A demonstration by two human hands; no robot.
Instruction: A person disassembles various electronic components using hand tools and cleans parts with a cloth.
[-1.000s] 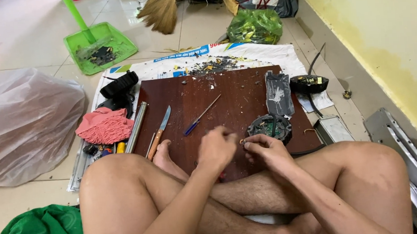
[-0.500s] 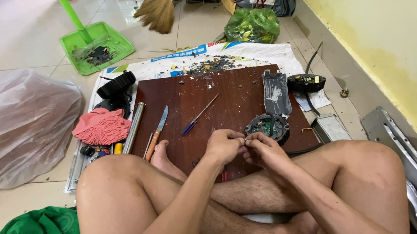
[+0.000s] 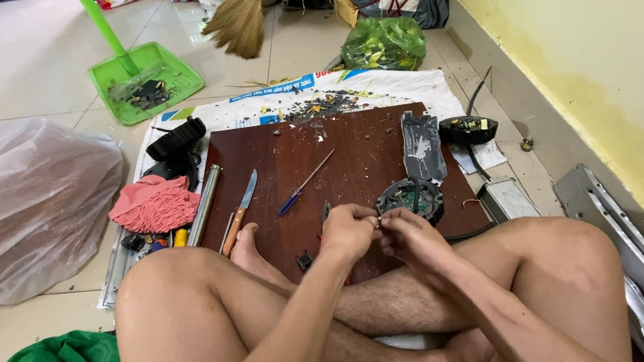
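I sit cross-legged at a dark red wooden board (image 3: 350,149) on the floor. My left hand (image 3: 349,230) and my right hand (image 3: 407,232) meet over the board's near edge, fingertips pinched together on a tiny part too small to make out. Just beyond my right hand lies a round black electronic device (image 3: 410,196) with its circuit board exposed. A blue-handled screwdriver (image 3: 303,184) and a knife (image 3: 240,213) with a wooden handle lie on the board to the left of my hands.
A grey flat cover (image 3: 422,146) and a black casing (image 3: 469,129) lie at the board's right. Debris litters the white sack (image 3: 406,86) behind. A green dustpan (image 3: 144,80), broom (image 3: 239,22), clear plastic bag (image 3: 29,203), pink cloth (image 3: 156,204) and metal rails (image 3: 614,208) surround me.
My left hand has closed in toward my right hand, so the fingertips now meet. The camera view has shifted slightly.
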